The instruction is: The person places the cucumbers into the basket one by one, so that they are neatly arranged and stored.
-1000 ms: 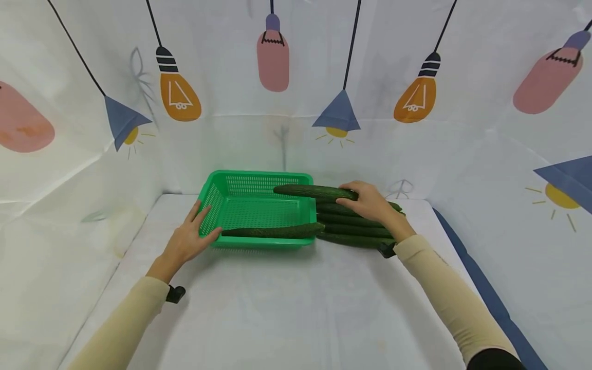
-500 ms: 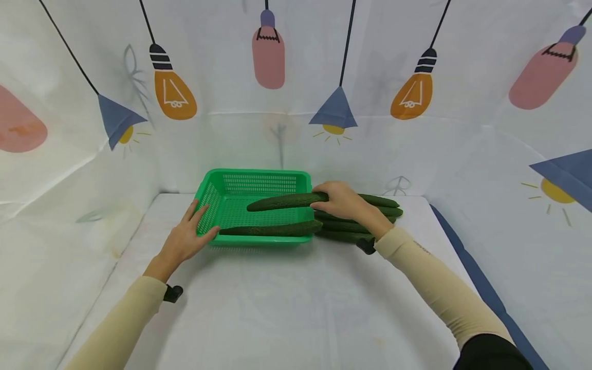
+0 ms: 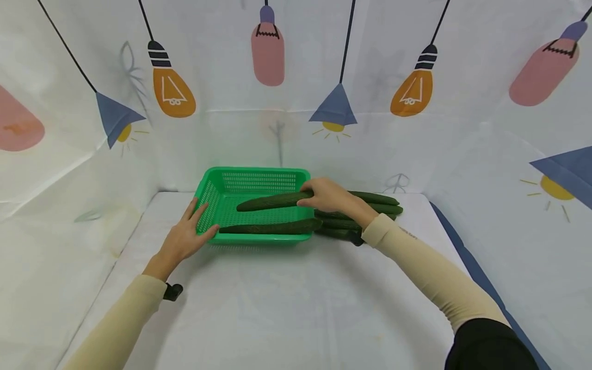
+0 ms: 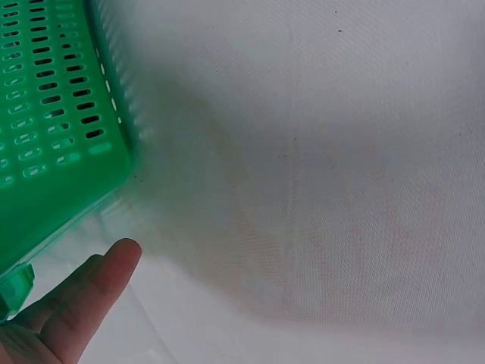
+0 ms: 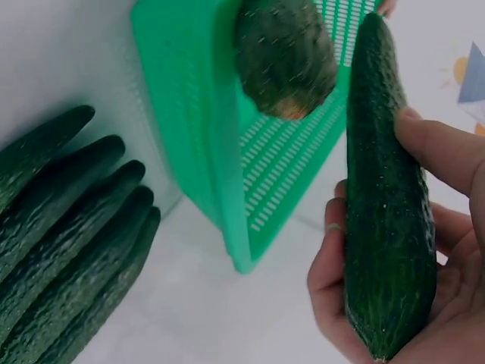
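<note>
"Is there any writing you can read?"

"On the right sleeve [image 3: 404, 257], back from the grip toward the elbow, one small dark line looks like lettering, too tiny to make out."

"What is in the grip?"

"The right hand [image 3: 326, 195] has a cucumber [image 3: 268, 202] by its right end, thumb on one side, fingers bent round the other. It's dark green, long, tapered and finely bumpy, and it points left from the grip, over the basket [image 3: 261, 239]."

"Describe that basket."

"Bright green, shiny like plastic, rectangular with rounded corners and rows of slots. It's just left of the grip. A second cucumber [image 3: 273, 226] lies along its near side, closer to the person than the grip, right end reaching over the rim."

"And the left hand [image 3: 182, 239]?"

"Well left of the grip, fingers spread at the basket's left side, thumb by the second cucumber's tip. It's wrapped round nothing."

"To the right of the grip?"

"More cucumbers [image 5: 68, 235], side by side, five rounded tips showing in the right wrist view, on a white, finely woven cloth [image 3: 277, 308]. Beyond the grip rises a creased, pale backdrop [image 3: 231, 139], printed with orange bulbs [image 3: 173, 92] and blue lampshades [image 3: 335, 105]."
</note>
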Demonstrator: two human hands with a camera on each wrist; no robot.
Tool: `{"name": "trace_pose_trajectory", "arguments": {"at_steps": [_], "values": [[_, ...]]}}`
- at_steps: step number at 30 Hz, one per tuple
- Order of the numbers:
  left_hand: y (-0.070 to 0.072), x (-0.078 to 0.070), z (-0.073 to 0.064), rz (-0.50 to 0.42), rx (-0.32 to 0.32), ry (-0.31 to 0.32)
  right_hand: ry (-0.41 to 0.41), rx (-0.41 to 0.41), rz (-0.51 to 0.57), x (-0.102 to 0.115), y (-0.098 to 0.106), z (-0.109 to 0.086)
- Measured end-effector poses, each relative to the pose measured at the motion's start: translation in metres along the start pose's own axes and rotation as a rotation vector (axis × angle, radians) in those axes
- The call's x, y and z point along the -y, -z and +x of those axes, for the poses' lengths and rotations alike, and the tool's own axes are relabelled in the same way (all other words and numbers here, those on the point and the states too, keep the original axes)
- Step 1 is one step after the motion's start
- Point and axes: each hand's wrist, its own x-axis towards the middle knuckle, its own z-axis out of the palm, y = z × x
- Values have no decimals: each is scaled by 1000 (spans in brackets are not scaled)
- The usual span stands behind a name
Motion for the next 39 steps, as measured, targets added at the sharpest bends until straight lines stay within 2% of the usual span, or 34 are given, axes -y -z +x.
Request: {"name": "trace_pose_trajectory", "arguments": {"at_steps": [6, 13, 16, 24, 35, 39], "values": [[0, 1, 0, 11, -11, -8, 19, 44, -20, 9, -2, 8], [0, -1, 3, -7, -13, -18, -37, 76, 4, 9, -15, 14], [0, 0, 3, 1, -21, -18, -38, 79, 10, 8, -23, 16], [-1, 1, 2, -1, -39, -26, -13, 56, 35, 6, -39, 17], [-3, 1, 3, 11, -25, -22, -31, 19, 51, 1, -52, 18], [-2, 0, 2, 10, -18, -14, 10, 14, 54, -3, -53, 17]]}}
